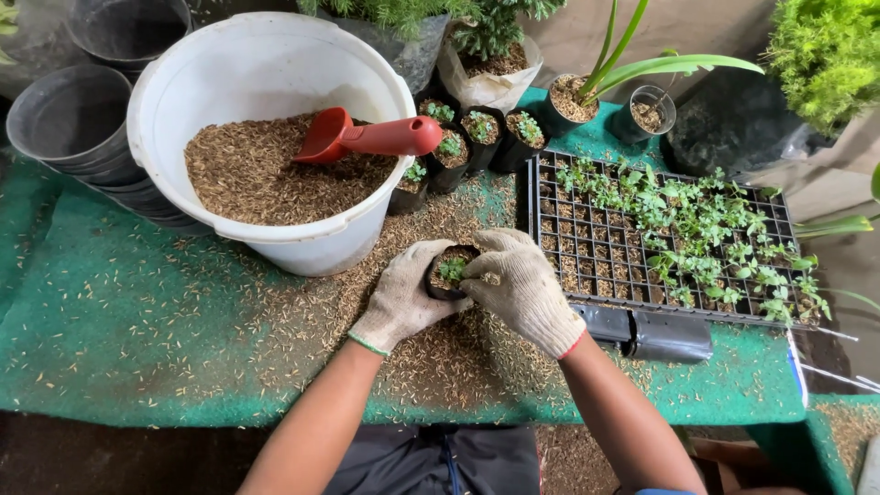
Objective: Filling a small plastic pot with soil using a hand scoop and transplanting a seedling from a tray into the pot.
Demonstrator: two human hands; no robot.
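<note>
Both gloved hands, left hand (403, 295) and right hand (522, 286), clasp a seedling pot (449, 272); firming step, next needs gentle pressing.

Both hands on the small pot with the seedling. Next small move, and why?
Likely press the husk mix down around the seedling: both gloved hands, left hand and right hand, cup the small black pot, which looks filled, with the seedling upright in the middle.
</note>
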